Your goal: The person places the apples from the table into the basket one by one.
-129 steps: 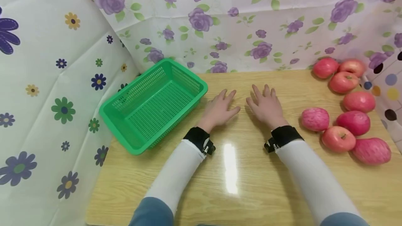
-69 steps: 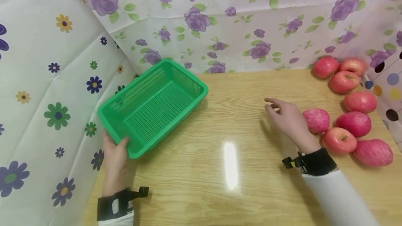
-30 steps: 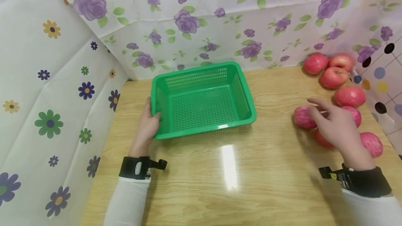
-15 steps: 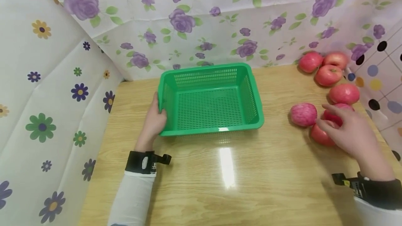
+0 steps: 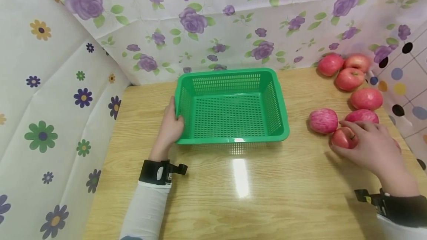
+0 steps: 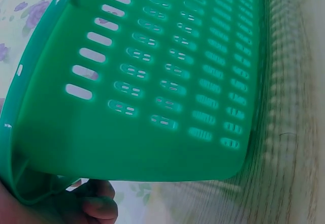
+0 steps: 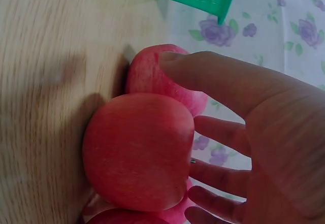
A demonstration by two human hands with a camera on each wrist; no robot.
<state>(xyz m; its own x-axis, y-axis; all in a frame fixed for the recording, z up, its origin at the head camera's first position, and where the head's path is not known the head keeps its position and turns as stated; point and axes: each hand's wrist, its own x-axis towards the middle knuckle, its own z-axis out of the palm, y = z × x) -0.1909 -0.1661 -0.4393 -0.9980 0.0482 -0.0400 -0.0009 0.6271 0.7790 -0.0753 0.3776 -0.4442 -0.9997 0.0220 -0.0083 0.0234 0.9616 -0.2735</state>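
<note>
A green perforated plastic basket (image 5: 233,140) stands mid-table, its long side toward the front. My left hand (image 5: 169,125) grips its left short rim, thumb inside and fingers outside. In the left wrist view, the curled fingers (image 6: 99,206) show beneath the rim of the basket (image 6: 127,148). My right hand (image 5: 375,149) reaches over a red apple (image 5: 343,139), thumb on the near side and fingers beyond it. In the right wrist view, those fingers are spread around the stem end of the apple (image 7: 137,150), not closed on it. A streaked pink apple (image 5: 323,120) lies just left.
A dark pink apple (image 5: 361,116) lies behind the right hand, and another is mostly hidden under it. Several more apples (image 5: 366,98) line the table's right edge up to the back corner. Flowered sheets (image 5: 213,21) hang along the back and left of the wooden table (image 5: 213,203).
Both hands were over mid-table. The left hand took hold of the basket, turned it straight and slid it right. The right hand moved right, over the apples, and came down around the red one.
</note>
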